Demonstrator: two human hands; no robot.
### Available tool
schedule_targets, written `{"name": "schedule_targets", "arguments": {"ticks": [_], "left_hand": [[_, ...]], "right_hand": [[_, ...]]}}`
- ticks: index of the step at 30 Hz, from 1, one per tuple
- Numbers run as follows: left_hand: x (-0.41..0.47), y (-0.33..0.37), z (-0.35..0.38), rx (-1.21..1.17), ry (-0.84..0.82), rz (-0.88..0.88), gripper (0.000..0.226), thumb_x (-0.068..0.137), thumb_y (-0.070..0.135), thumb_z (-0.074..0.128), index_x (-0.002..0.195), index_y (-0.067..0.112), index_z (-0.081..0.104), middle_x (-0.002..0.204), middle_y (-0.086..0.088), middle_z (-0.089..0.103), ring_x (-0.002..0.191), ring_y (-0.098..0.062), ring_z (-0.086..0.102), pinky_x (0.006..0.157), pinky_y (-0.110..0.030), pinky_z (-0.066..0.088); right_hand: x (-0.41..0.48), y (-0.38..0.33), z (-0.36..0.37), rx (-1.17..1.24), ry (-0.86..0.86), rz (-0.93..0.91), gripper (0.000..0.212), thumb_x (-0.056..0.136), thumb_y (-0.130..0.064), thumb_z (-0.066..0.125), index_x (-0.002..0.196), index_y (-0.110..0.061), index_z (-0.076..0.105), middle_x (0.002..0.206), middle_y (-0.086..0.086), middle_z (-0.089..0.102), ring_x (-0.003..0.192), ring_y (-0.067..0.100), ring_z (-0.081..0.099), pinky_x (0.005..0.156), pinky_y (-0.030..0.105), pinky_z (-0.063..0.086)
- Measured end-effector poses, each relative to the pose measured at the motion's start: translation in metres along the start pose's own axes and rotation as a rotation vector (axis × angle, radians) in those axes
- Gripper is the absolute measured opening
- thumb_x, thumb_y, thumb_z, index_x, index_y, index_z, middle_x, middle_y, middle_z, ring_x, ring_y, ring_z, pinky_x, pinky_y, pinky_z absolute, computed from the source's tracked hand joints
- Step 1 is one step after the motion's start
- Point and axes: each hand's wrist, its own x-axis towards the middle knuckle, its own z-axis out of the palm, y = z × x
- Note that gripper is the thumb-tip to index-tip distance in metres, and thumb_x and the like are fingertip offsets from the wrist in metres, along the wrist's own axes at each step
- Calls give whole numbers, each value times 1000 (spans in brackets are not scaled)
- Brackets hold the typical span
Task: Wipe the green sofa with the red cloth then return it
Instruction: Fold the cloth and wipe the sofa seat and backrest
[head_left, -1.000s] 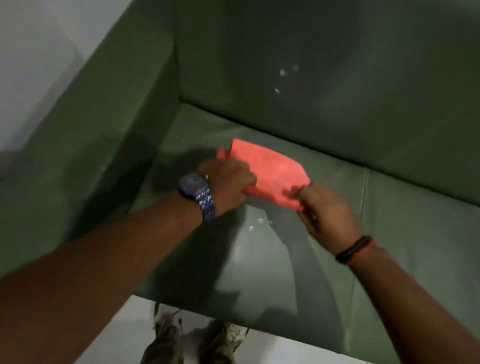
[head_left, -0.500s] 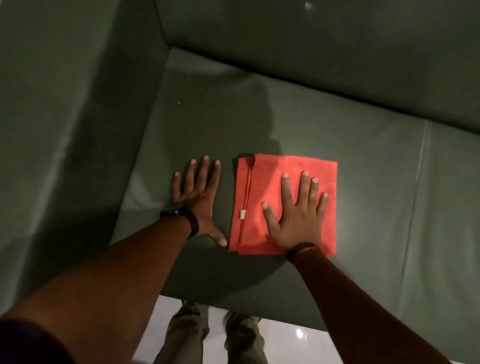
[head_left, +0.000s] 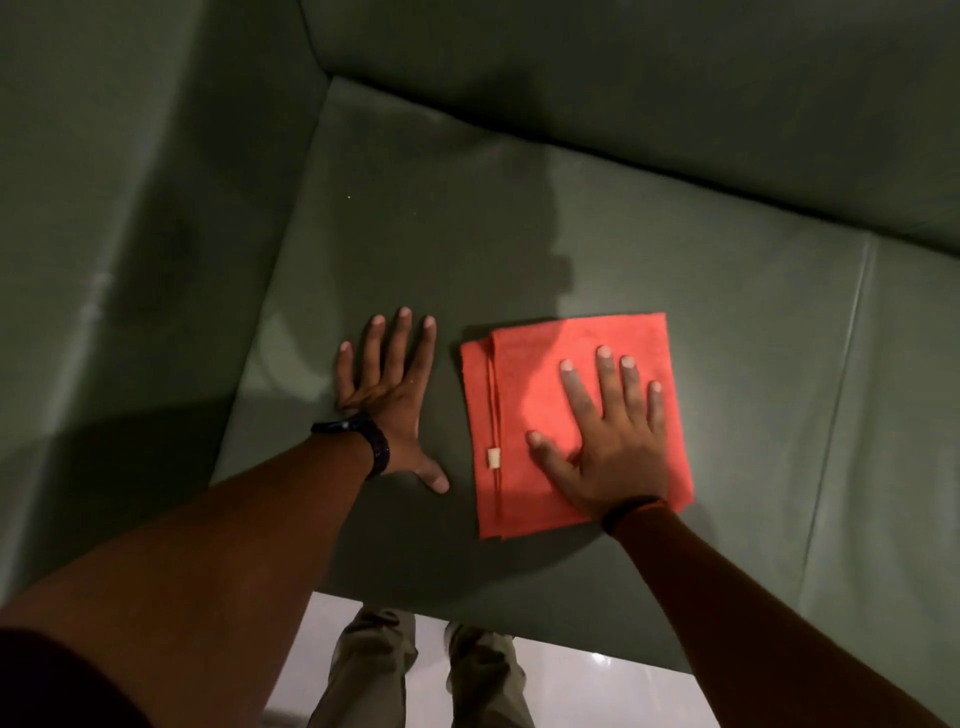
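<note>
The red cloth (head_left: 519, 395) lies folded into a flat square on the seat of the green sofa (head_left: 675, 249), with a small white tag near its left edge. My right hand (head_left: 608, 431) rests flat on the cloth, palm down, fingers spread, not gripping it. My left hand (head_left: 389, 395) lies flat on the bare seat just left of the cloth, fingers spread, a dark watch on its wrist. A small gap separates the left thumb from the cloth.
The sofa's left armrest (head_left: 130, 260) rises at the left and the backrest (head_left: 623, 78) runs across the top. A seam (head_left: 841, 389) splits the seat cushions to the right. My legs (head_left: 415, 675) stand on the pale floor (head_left: 597, 691) below the seat's front edge.
A second ago both hands pinched the cloth's near edge. Since then the cloth has been laid folded, and both hands have gone flat, the right on it and the left beside it.
</note>
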Motion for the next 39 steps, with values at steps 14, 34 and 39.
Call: {"name": "schedule_targets", "arguments": {"ticks": [14,34,39], "left_hand": [[8,-3,4,106,-39,-39,177,-7,90,45,139,25,-32,145,-2,-40,132,-26,-35,95,-43,-34],[78,146,-112,200,141,677,43,67,46,73,105,31,63,116,12,61,129,-14,32,102,-46,4],[65,119,-196,-13,362,722,27,67,49,74,81,26,68,85,9,66,98,-14,53,86,-36,23]], "right_hand": [[-12,10,-30,184,-130,130,93,76,-75,45,147,-17,24,155,13,24,144,34,15,115,54,15],[26,47,-102,635,-273,186,26,78,-17,74,81,-18,48,74,3,58,64,22,49,61,34,37],[87,52,-193,618,-183,-22,15,81,-14,74,88,-12,60,73,-2,60,65,13,53,61,31,40]]}}
